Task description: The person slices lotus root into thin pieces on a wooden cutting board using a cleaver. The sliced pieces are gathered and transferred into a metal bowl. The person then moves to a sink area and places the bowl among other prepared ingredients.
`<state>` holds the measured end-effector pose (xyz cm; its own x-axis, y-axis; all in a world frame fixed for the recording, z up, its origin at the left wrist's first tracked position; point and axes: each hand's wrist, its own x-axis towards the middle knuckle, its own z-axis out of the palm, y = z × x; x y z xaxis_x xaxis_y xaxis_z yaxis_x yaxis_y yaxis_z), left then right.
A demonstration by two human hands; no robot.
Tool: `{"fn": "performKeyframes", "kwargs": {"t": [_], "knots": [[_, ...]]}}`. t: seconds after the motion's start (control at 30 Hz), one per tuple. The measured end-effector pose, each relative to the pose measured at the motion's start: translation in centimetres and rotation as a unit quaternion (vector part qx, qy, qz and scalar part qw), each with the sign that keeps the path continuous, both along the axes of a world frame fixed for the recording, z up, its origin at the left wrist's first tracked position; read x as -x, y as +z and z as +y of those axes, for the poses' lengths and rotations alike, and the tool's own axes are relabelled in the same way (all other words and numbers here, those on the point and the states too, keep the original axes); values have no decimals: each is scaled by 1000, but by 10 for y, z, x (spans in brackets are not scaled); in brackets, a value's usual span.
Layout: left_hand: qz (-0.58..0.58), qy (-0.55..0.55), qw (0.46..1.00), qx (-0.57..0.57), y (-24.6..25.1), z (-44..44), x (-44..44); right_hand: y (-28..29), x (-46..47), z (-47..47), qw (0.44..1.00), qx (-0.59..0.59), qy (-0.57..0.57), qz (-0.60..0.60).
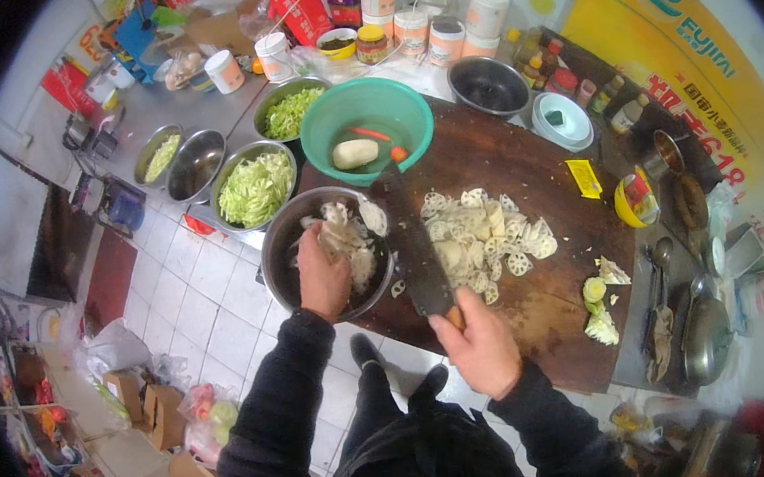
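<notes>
My right hand (480,343) grips the wooden handle of a cleaver (418,248). Its broad dark blade lies between a steel bowl (280,287) and a pile of sliced lotus root (486,234) on the wooden cutting board (538,327). Inside the steel bowl, my left hand (325,276) touches pale slices (346,232), apparently lotus root; its fingertips are hidden, so its hold is unclear. One white slice rests near the bowl's right rim, beside the blade. A single lotus slice (398,288) sits apart between bowl and cleaver.
Behind is a green plastic basin (413,106) holding water, a peeled root (355,153) and carrot pieces. Bowls of shredded cabbage (256,189) and chopped greens (292,112) stand left. Cabbage scraps (600,324) and a yellow packet (583,179) lie right. Ladles (659,255) line the right edge.
</notes>
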<state>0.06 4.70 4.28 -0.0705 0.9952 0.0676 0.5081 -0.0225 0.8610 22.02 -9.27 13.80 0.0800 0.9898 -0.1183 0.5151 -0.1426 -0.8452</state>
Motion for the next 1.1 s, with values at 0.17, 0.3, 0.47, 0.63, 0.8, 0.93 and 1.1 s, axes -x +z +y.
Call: {"fn": "performKeyframes", "kwargs": {"t": [0.17, 0.3, 0.47, 0.63, 0.8, 0.93, 1.1], "knots": [[76, -34, 997, 3, -15, 13, 19, 5, -60, -24, 974, 98, -115, 171], [185, -1, 981, -61, 4, 5, -8, -7, -125, -54, 959, 54, -228, 159], [154, -165, 957, -180, 35, -20, -87, -40, -195, -93, 914, 38, -321, 245], [77, -274, 956, -70, 28, -14, -172, -81, -219, -116, 882, 60, -348, 313], [210, -261, 941, -39, -1, 21, -244, -108, -214, -109, 859, 65, -321, 394], [290, -285, 913, -37, -12, 25, -263, -118, -208, -87, 845, 60, -306, 435], [308, -297, 902, -63, -11, 19, -263, -123, -195, -44, 869, 93, -216, 435]]}}
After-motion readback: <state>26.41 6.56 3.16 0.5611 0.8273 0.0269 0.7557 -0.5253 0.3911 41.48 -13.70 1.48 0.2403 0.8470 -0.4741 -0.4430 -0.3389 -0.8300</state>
